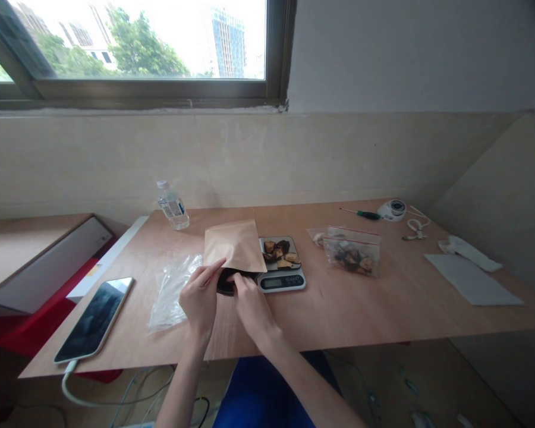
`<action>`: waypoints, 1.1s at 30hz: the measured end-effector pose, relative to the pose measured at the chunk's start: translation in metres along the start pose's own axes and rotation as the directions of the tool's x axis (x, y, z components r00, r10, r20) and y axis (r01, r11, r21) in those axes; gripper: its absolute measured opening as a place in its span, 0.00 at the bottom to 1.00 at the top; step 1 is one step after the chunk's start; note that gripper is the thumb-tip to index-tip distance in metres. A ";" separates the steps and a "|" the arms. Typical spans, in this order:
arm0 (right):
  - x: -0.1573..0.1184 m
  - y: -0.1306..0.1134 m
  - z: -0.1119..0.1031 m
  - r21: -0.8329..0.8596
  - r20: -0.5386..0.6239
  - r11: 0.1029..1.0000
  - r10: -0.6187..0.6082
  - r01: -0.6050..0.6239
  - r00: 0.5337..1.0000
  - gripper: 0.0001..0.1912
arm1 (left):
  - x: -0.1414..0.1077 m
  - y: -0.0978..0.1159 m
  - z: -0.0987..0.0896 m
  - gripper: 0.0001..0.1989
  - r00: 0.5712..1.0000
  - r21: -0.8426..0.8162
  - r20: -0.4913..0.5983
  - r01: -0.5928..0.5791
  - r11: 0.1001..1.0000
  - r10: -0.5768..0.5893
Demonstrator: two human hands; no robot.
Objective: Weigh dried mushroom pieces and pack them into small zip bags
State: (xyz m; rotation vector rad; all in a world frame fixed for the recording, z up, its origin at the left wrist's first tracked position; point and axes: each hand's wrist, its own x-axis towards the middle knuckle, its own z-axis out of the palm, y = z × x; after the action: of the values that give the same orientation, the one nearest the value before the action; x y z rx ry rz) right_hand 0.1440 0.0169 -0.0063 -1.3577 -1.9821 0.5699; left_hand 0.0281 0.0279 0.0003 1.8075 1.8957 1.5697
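A tan kraft paper bag (234, 241) is tilted in front of me, its near edge parted to show a dark opening. My left hand (200, 297) is closed on the left side of the bag's mouth, one finger lying along the paper. At the right of the opening is my right hand (252, 303), its fingers bent and closed on the bag's edge; their tips are partly hidden in the dark mouth. Just right of the bag, and partly covered by it, sits a digital kitchen scale (283, 284). Dried brown slices (280, 252), perhaps mushroom, lie on its plate.
Left of my hands lie a clear plastic bag (172, 297) and a phone (96, 321) on a cable. A bottle (173, 205) stands behind. Rightward are zip bags of dried pieces (352, 255), a screwdriver (368, 214), a white camera (392, 209) and a grey sheet (472, 279).
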 end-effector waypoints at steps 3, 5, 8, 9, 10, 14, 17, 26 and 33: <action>-0.004 0.004 -0.003 0.051 -0.036 0.998 -0.027 0.029 0.999 0.19 | 0.000 0.002 0.000 0.11 1.000 0.004 0.006 -0.003 1.000 0.003; -0.005 0.007 -0.003 0.090 -0.048 0.995 -0.027 0.032 0.998 0.18 | 0.000 0.003 0.001 0.11 1.000 0.010 0.011 -0.005 1.000 0.005; -0.006 0.008 -0.003 0.199 -0.075 0.979 -0.019 0.034 0.997 0.18 | -0.001 0.003 0.001 0.11 1.000 0.008 0.013 -0.010 1.000 0.010; -0.007 0.007 -0.004 0.252 -0.091 0.967 -0.012 0.035 0.996 0.17 | -0.001 0.002 0.001 0.11 1.000 0.008 0.012 -0.012 1.000 0.012; -0.008 0.007 -0.005 0.314 -0.106 0.949 0.004 0.030 0.994 0.16 | -0.001 0.001 0.000 0.11 1.000 0.009 0.010 -0.014 1.000 0.014; -0.013 0.004 -0.017 0.585 -0.078 0.810 0.108 -0.042 0.991 0.11 | 0.006 -0.005 -0.004 0.10 1.000 0.022 -0.023 -0.012 1.000 0.012; -0.017 0.007 -0.027 0.688 -0.045 0.723 0.137 -0.068 0.990 0.09 | 0.012 -0.008 -0.007 0.10 0.999 0.019 -0.049 0.006 1.000 -0.005; -0.024 0.045 -0.048 0.780 -0.110 0.598 0.423 -0.186 0.899 0.12 | 0.024 -0.024 -0.017 0.10 0.998 0.108 -0.058 -0.023 0.994 0.029; -0.011 0.095 -0.075 0.887 -0.151 0.425 0.635 -0.180 0.758 0.09 | 0.024 -0.056 -0.018 0.11 0.999 0.249 0.045 -0.007 0.969 -0.005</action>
State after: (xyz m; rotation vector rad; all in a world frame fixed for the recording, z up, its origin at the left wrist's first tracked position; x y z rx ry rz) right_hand 0.2624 0.0402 -0.0221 -1.1562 -0.6851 1.1252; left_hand -0.0292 0.0487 -0.0167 1.9181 2.1540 1.3282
